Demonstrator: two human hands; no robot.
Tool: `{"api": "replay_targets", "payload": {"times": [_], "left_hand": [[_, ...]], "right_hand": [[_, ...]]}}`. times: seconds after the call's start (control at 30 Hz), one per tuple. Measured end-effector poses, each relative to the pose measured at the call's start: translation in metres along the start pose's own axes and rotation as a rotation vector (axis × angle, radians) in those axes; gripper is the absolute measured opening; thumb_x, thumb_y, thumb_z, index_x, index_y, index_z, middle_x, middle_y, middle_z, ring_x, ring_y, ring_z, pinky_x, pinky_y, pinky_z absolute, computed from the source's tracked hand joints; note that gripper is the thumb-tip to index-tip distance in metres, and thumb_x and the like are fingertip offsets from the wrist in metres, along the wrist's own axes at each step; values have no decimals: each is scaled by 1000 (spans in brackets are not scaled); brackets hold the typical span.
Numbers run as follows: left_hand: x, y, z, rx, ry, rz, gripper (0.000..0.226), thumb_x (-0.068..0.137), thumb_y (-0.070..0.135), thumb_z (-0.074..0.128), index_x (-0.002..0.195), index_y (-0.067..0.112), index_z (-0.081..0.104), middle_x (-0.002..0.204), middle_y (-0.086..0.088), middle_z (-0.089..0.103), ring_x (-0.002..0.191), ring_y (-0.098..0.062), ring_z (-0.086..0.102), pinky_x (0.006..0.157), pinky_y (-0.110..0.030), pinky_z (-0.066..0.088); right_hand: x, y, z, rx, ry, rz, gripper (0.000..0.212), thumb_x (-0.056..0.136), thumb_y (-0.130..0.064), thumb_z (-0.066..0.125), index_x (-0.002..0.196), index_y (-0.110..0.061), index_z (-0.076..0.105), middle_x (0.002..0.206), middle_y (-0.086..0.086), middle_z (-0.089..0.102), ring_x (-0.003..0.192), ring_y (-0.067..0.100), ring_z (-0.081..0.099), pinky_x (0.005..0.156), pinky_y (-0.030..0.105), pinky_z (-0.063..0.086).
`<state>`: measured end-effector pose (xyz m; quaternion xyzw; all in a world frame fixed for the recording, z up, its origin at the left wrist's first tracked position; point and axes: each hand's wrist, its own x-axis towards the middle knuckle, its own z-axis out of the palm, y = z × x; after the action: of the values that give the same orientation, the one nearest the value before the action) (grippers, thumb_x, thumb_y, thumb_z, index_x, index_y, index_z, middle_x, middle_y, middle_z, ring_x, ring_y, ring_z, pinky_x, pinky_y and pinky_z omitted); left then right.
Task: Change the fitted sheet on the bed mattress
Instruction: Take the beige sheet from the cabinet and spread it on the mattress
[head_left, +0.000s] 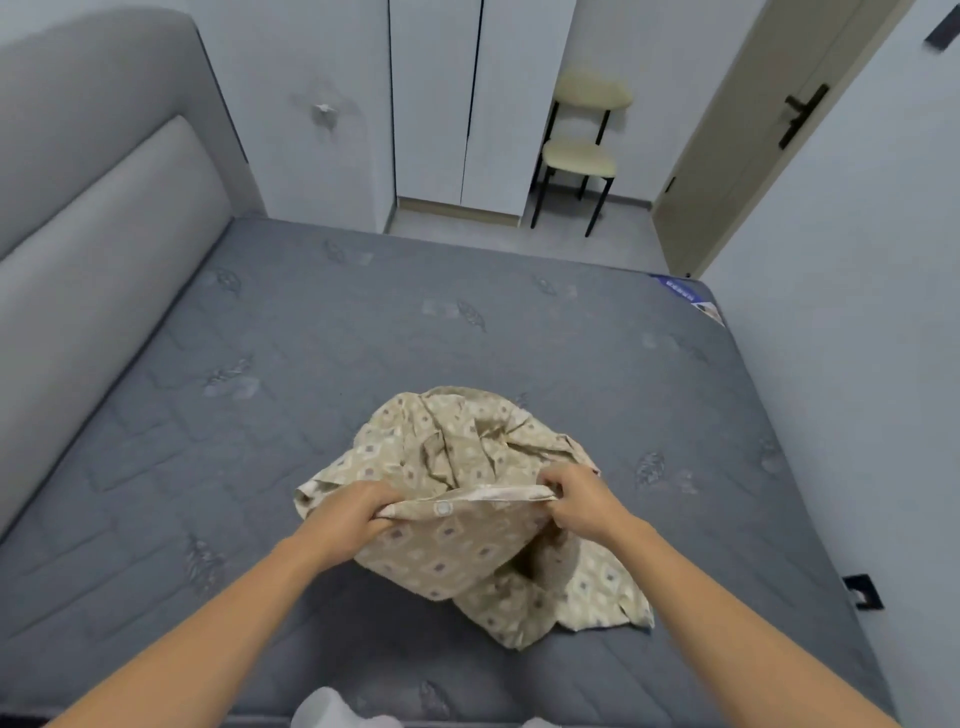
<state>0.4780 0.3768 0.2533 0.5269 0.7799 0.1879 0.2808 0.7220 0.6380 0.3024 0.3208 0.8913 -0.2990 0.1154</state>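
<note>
A bare grey quilted mattress (322, 364) fills the middle of the view. On its near half lies a bunched beige sheet (467, 551) with a small diamond pattern. My left hand (345, 512) grips the sheet's pale hem at the left. My right hand (582, 499) grips the same hem further right, and the hem runs taut between the two hands. The rest of the sheet hangs and piles crumpled below and behind the hands.
A grey padded headboard (98, 218) runs along the left. Beyond the far edge stand white wardrobe doors (457, 104), a cream chair with black legs (576, 156) and a beige door (753, 135). A wall (857, 364) closes in the right side.
</note>
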Motion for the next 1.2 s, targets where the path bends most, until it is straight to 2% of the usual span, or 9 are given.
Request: {"api": "replay_targets", "payload": {"times": [0.17, 0.27, 0.4, 0.57, 0.7, 0.9, 1.03, 1.13, 1.2], "left_hand": [[-36, -43, 42, 28, -43, -69, 22, 86, 39, 57, 71, 38, 40, 81, 16, 52, 81, -5, 49, 72, -37, 47], [-53, -59, 59, 62, -76, -123, 20, 88, 37, 62, 74, 35, 48, 83, 15, 53, 82, -4, 49, 72, -35, 44], [-64, -70, 71, 74, -118, -154, 12, 83, 45, 52, 81, 33, 51, 89, 17, 59, 85, -6, 53, 75, -35, 47], [-56, -82, 88, 47, -54, -187, 10, 85, 42, 56, 84, 32, 54, 87, 17, 55, 84, -5, 52, 69, -31, 43], [-43, -98, 108, -19, -46, -183, 7, 89, 38, 60, 92, 36, 54, 90, 21, 58, 83, -2, 52, 72, -35, 48], [-22, -89, 137, -163, -110, -189, 24, 94, 57, 67, 109, 41, 57, 100, 23, 59, 94, 3, 56, 80, -27, 48], [-4, -71, 148, -208, -129, -152, 39, 96, 49, 69, 131, 40, 53, 116, 21, 56, 107, 2, 55, 91, -26, 47], [12, -57, 149, -188, -148, -90, 12, 104, 33, 59, 107, 44, 56, 100, 22, 60, 93, 3, 56, 80, -29, 46], [18, -47, 148, -179, -149, -94, 24, 106, 21, 52, 93, 41, 49, 86, 21, 58, 80, 2, 55, 71, -29, 44]], "right_hand": [[3, 6, 85, 46, -76, -27, 20, 88, -15, 59, 78, -32, 56, 92, -10, 56, 85, 15, 56, 80, 43, 52], [5, 2, 111, 103, -137, -18, 16, 88, -18, 54, 78, -30, 55, 86, -7, 62, 81, 19, 60, 75, 49, 52], [9, -3, 133, 139, -186, -62, 9, 95, -29, 58, 86, -28, 55, 85, -5, 64, 81, 18, 61, 74, 46, 50], [30, 3, 162, 155, -72, -57, 12, 104, -33, 56, 96, -25, 53, 81, -7, 59, 79, 18, 57, 65, 37, 39], [55, 8, 187, 191, 1, -49, 13, 103, -32, 57, 94, -23, 55, 84, -8, 57, 81, 16, 55, 68, 37, 41], [59, 10, 222, 213, -1, -93, 14, 98, -20, 60, 87, -16, 52, 86, -3, 55, 79, 19, 53, 70, 42, 43], [52, 5, 222, 240, -5, -102, 11, 95, -18, 62, 86, -19, 55, 89, -2, 58, 83, 21, 57, 74, 46, 48], [46, 5, 218, 262, 2, -108, 16, 94, -26, 69, 85, -22, 57, 86, -5, 57, 82, 19, 57, 74, 45, 49], [42, 6, 212, 264, -7, -109, 33, 89, -47, 75, 82, -23, 54, 83, -5, 57, 78, 16, 55, 69, 38, 46]]}}
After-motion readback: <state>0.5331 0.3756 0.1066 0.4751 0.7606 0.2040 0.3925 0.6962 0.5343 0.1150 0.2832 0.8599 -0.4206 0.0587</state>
